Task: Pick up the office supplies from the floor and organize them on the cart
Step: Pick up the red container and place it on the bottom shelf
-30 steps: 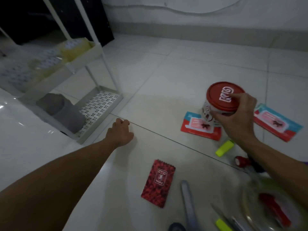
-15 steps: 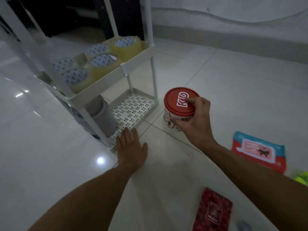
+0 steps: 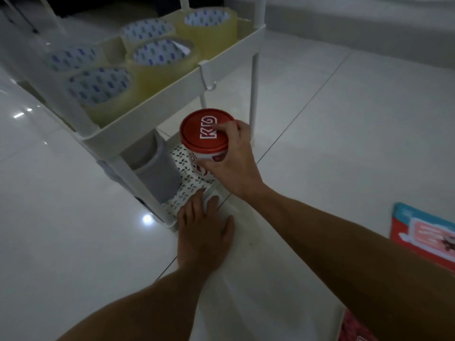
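My right hand (image 3: 231, 158) grips a round white tub with a red lid (image 3: 205, 132) and holds it over the bottom shelf (image 3: 187, 190) of the white cart (image 3: 172, 94). The tub hangs just under the edge of the middle shelf, beside a grey cup (image 3: 154, 168) standing on the bottom shelf. My left hand (image 3: 203, 235) lies flat on the tiled floor with fingers spread, its fingertips touching the bottom shelf's front rim.
Several rolls of clear packing tape (image 3: 160, 57) fill the cart's middle shelf. A red and teal packet (image 3: 428, 235) lies on the floor at the right edge. A red notebook corner (image 3: 354, 328) shows at the bottom right.
My right hand carried the red-lidded tub left from the floor to the cart's bottom shelf. My left hand went from curled to flat and now reaches the shelf rim. The view closed in on the cart.
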### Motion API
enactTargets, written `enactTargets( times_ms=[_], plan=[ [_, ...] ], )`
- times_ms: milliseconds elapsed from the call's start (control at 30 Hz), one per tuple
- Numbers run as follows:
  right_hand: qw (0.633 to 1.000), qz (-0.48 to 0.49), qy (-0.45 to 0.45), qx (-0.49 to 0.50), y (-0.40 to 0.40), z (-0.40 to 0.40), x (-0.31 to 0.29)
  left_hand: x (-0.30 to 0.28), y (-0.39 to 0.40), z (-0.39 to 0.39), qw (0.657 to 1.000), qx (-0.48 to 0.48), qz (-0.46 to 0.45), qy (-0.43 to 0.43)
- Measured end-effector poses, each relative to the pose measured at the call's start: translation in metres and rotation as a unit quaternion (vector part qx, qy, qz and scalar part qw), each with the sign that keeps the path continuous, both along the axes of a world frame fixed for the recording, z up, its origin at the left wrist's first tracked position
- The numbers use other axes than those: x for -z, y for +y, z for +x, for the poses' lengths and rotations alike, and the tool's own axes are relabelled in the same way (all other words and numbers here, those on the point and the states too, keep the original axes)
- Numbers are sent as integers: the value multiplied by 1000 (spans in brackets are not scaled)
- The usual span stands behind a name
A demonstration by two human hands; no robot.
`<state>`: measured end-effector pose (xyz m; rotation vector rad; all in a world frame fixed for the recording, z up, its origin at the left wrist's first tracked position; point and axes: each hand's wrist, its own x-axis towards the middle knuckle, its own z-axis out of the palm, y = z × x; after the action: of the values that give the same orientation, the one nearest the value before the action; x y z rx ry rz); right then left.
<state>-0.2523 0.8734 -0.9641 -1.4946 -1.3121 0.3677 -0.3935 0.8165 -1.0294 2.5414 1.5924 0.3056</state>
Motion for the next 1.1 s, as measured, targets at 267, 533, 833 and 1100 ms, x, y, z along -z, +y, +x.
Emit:
enactTargets(
  times_ms=[267, 533, 833, 1100],
  plan=[
    [999, -18, -26, -16, 47, -21, 23, 5, 1, 0, 1000, -11, -4, -12],
    [992, -103, -47, -64, 85, -34, 32, 9, 3, -2, 1000, -9, -5, 26],
    [978, -173, -24, -117, -17, 10, -1, 2, 0, 0, 999, 0, -4, 43],
    [944, -252, -193, -84, -195, 116, -30, -12, -11, 10, 996, 18, 8, 85]
  ],
)
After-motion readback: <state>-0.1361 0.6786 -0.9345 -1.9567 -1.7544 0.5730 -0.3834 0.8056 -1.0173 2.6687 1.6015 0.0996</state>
